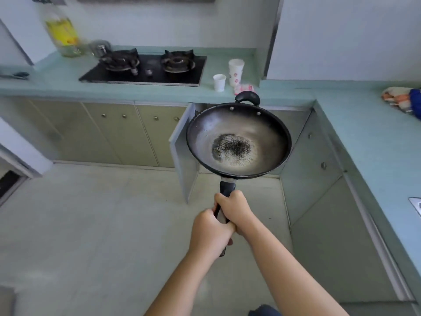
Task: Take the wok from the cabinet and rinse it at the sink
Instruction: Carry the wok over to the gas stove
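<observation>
The wok [239, 124] is up in the air in the middle of the frame, by the open cabinet door [183, 160]. The right hand [234, 208] and left hand [210, 233] are both wrapped tight around its long handle [226, 188].

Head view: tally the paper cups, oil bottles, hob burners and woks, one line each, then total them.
White paper cups: 2
Clear plastic bottle of yellow oil: 1
Black gas hob burners: 2
Dark round metal wok: 1
Total: 6
</observation>
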Tool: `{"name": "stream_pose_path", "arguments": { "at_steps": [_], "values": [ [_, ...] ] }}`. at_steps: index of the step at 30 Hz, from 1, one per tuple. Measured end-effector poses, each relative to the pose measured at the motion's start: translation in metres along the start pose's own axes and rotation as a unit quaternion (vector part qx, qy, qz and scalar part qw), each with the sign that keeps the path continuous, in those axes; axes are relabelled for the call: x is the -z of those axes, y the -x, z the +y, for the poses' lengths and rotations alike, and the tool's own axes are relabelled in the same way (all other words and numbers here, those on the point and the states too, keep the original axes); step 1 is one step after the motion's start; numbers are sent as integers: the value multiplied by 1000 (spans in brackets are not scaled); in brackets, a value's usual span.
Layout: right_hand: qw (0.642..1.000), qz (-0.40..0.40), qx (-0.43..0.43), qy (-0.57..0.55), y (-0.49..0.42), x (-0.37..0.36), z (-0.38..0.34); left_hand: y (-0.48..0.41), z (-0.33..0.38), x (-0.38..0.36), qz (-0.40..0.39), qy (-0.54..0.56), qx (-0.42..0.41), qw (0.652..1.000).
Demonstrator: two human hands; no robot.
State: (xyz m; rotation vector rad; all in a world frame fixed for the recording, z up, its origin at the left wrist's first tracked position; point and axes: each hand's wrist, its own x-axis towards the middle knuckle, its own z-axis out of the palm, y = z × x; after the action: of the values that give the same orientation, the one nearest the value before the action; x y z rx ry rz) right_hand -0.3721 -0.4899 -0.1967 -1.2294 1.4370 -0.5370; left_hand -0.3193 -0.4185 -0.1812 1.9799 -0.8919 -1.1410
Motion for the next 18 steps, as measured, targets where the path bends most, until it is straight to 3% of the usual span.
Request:
{"name": "stream_pose_path", "arguments": {
  "at_steps": [8, 18],
  "values": [
    [993, -118, 10, -13, -23, -95, -34, -35, -26, 80, 65, 63, 53, 994],
    [977, -210, 33, 25, -139, -193, -114, -159, -6, 167, 140, 106, 88, 981]
  ]
}}
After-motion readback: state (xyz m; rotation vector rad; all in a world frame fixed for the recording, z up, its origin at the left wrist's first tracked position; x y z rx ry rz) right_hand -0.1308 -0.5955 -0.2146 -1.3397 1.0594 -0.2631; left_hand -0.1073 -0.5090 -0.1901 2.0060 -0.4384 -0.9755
